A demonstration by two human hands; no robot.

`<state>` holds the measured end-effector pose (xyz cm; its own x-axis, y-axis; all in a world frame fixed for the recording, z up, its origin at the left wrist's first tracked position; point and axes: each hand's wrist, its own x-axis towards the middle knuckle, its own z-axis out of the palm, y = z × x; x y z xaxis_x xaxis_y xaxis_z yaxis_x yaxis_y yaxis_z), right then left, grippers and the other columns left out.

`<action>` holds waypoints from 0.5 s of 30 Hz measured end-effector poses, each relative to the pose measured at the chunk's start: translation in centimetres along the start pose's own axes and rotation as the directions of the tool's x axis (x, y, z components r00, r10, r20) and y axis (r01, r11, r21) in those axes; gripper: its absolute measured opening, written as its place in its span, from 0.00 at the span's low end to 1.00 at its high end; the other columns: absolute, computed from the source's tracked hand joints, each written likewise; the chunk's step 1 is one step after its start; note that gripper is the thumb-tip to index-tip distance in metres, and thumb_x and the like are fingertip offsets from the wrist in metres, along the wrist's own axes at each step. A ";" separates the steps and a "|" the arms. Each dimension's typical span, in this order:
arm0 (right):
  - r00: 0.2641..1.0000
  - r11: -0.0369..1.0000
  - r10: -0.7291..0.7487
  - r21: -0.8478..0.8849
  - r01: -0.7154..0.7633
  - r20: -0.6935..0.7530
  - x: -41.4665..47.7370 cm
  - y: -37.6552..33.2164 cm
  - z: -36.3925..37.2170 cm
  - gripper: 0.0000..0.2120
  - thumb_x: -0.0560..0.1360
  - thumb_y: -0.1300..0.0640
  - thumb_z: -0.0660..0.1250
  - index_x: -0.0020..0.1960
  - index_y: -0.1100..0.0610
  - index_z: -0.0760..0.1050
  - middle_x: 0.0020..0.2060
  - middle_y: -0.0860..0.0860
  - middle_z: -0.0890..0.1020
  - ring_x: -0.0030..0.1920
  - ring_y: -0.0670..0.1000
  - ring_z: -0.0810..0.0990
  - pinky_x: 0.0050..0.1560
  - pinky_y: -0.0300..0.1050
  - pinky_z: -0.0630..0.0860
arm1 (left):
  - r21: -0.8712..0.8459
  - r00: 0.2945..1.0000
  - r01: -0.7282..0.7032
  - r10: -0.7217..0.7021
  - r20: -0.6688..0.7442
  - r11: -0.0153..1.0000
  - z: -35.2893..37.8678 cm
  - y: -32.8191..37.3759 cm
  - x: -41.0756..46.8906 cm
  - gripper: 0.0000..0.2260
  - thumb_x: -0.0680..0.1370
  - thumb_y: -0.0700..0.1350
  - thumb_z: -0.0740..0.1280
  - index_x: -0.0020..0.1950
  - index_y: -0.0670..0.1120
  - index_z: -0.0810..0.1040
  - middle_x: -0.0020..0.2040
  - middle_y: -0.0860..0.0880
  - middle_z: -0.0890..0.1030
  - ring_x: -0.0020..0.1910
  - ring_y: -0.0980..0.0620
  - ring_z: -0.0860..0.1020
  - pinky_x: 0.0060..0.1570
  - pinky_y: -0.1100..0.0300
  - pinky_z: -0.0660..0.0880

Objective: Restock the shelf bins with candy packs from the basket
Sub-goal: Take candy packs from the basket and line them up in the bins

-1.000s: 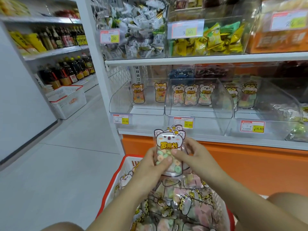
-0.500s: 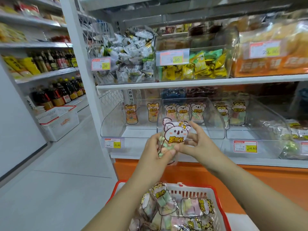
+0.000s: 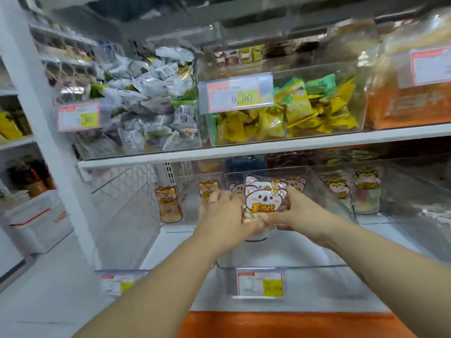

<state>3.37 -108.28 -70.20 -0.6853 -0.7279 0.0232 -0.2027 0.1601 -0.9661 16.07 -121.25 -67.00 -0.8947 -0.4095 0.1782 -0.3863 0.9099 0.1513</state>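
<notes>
I hold a koala-printed candy pack (image 3: 263,200) upright between both hands, inside the middle clear shelf bin (image 3: 288,267) on the lower shelf. My left hand (image 3: 225,213) grips the pack's left lower side. My right hand (image 3: 296,211) grips its right side. Other koala packs (image 3: 296,182) stand at the back of this bin, mostly hidden behind the held pack. The left bin (image 3: 136,211) holds two orange fox-printed packs (image 3: 168,203). The basket is out of view.
The right bin holds tiger-printed packs (image 3: 339,187). The upper shelf (image 3: 268,147) carries bins of grey-white and yellow-green wrapped sweets. Price tags (image 3: 260,282) hang on the bin fronts. A white basket (image 3: 36,228) sits on the floor at left. An orange base panel (image 3: 292,325) runs below.
Both hands have lifted the koala pack up from the basket and forward into the middle bin. The view has closed in on the shelf, and the basket has dropped out of sight.
</notes>
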 end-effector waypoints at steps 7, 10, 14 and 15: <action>0.991 0.954 0.112 -0.272 -0.126 -0.068 10.2 4.2 1.3 0.27 0.64 0.51 0.80 0.60 0.52 0.75 0.54 0.49 0.83 0.56 0.53 0.80 0.61 0.55 0.77 | 0.145 0.957 0.035 -0.075 0.282 0.989 1.0 -3.0 6.9 0.23 0.78 0.63 0.66 0.61 0.46 0.78 0.60 0.44 0.80 0.57 0.43 0.76 0.49 0.56 0.71; 0.992 0.937 0.077 -0.332 -0.107 -0.103 12.4 5.1 3.0 0.28 0.71 0.59 0.76 0.67 0.54 0.69 0.57 0.49 0.78 0.58 0.52 0.77 0.60 0.47 0.75 | 0.172 0.957 0.031 -0.079 0.277 0.985 2.0 -3.6 7.7 0.13 0.79 0.58 0.65 0.50 0.49 0.76 0.57 0.44 0.80 0.48 0.44 0.73 0.44 0.55 0.68; 0.975 0.901 -0.011 -0.425 -0.086 -0.220 13.5 5.8 4.0 0.27 0.72 0.57 0.75 0.68 0.56 0.70 0.61 0.52 0.80 0.62 0.55 0.78 0.61 0.45 0.74 | 0.238 0.962 0.045 -0.106 0.250 0.970 2.5 -3.6 8.0 0.18 0.80 0.55 0.65 0.66 0.47 0.76 0.70 0.41 0.73 0.62 0.40 0.73 0.61 0.47 0.72; 0.971 0.891 -0.013 -0.443 -0.097 -0.239 13.5 5.9 4.2 0.28 0.72 0.57 0.75 0.69 0.57 0.68 0.61 0.53 0.78 0.62 0.56 0.77 0.59 0.44 0.72 | 0.250 0.963 0.047 -0.110 0.246 0.967 2.7 -3.7 8.0 0.18 0.80 0.54 0.65 0.67 0.49 0.76 0.71 0.42 0.72 0.65 0.39 0.72 0.66 0.42 0.69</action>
<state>-4.09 -119.96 -76.67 -0.8298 -0.5497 0.0967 -0.4242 0.5085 -0.7493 9.76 -127.75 -68.80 -0.8742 -0.4781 -0.0847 -0.4713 0.8775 -0.0885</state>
